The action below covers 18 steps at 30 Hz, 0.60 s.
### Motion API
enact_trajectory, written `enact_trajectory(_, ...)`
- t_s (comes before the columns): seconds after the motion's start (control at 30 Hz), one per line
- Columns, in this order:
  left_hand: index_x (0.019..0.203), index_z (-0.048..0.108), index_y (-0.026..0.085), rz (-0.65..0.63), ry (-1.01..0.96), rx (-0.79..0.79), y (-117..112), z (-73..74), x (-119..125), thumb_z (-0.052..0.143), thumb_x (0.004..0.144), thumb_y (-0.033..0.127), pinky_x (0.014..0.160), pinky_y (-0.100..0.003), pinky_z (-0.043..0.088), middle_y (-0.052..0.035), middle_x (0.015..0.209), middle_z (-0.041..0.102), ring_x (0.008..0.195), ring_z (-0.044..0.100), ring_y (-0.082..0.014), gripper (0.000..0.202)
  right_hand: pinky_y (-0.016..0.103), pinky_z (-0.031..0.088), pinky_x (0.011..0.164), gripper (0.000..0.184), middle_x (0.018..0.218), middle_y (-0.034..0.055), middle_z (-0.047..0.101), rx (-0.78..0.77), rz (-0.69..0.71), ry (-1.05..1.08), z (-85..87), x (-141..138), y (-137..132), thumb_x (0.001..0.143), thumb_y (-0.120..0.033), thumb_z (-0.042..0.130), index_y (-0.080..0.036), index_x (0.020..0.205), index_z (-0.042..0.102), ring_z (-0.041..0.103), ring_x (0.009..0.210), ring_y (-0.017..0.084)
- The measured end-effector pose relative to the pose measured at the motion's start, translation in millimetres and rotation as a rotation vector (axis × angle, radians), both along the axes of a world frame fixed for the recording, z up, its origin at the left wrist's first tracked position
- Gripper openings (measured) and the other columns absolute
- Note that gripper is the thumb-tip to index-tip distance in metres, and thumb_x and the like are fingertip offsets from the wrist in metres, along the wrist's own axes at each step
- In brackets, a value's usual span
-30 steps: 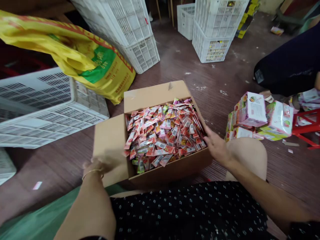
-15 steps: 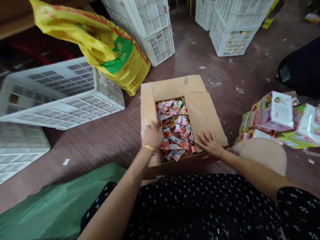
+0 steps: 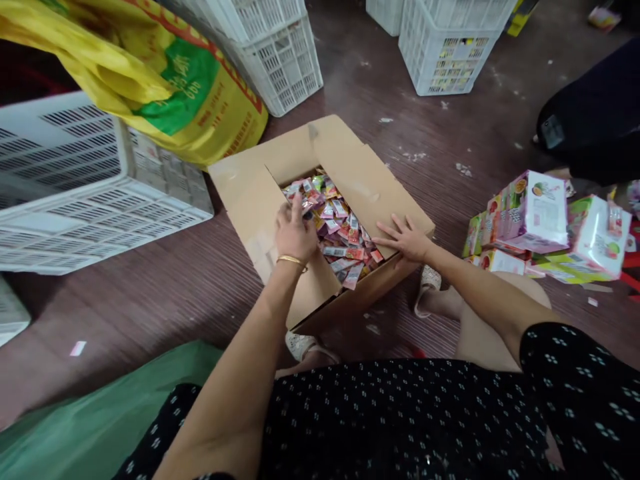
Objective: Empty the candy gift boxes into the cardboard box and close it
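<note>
A brown cardboard box (image 3: 250,200) stands on the floor in front of me, filled with several small red and pink sachets (image 3: 340,227). My left hand (image 3: 294,230) lies flat with fingers stretched on the left flap, which is folded down over the sachets. My right hand (image 3: 404,239) presses open, fingers spread, on the right flap (image 3: 373,190), also folded inward. Only a narrow strip of sachets shows between the two flaps.
A yellow and green sack (image 3: 165,87) leans behind the box. White plastic crates stand at the left (image 3: 75,187) and at the back (image 3: 440,47). Pink and white cartons (image 3: 535,213) are piled on the right, beside another person in dark clothing (image 3: 590,120). A green bag (image 3: 100,413) lies near left.
Both side flaps have been folded in over the sachets, from wide open a second ago. The box has turned slightly and both hands now rest flat on the flaps.
</note>
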<state>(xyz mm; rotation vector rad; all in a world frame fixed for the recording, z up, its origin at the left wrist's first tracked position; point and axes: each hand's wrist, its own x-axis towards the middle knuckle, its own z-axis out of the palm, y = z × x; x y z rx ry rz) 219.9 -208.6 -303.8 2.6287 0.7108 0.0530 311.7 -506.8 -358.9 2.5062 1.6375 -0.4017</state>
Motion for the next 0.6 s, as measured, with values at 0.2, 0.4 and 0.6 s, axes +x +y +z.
enact_trajectory(0.2,0.164,0.050,0.036,-0.300,-0.073,0.021,-24.3,-51.0,21.4,0.053,0.104,0.051,0.130,-0.076,0.005,-0.0093,0.182,0.018,0.169,0.004,-0.0418,0.062,0.078,0.032,0.123,0.113,0.181,0.0063,0.014,-0.058,-0.145,-0.005,9.3,-20.1,13.0,0.084,-0.024,0.088,-0.037,0.175,0.021,0.016,0.164,0.053)
enact_trajectory(0.4,0.160,0.054,0.039,-0.571,0.027,0.054,-30.4,-56.9,53.3,0.043,0.106,0.051,0.131,-0.075,-0.001,-0.0050,0.179,0.030,0.170,0.010,-0.0374,0.056,0.074,0.022,0.129,0.093,0.180,0.0058,0.019,0.016,-0.181,0.147,20.4,-28.6,13.2,0.094,-0.033,0.076,-0.033,0.174,0.029,0.017,0.167,0.043)
enact_trajectory(0.6,0.164,0.047,0.041,-0.585,0.119,0.039,-29.1,-58.4,56.8,0.038,0.108,0.053,0.131,-0.075,-0.003,-0.0016,0.182,0.020,0.170,0.003,-0.0361,0.058,0.056,0.023,0.134,0.069,0.175,0.0145,0.033,0.332,-1.374,0.104,15.4,5.1,-18.1,0.115,-0.049,0.012,-0.018,0.172,0.034,0.028,0.165,0.030)
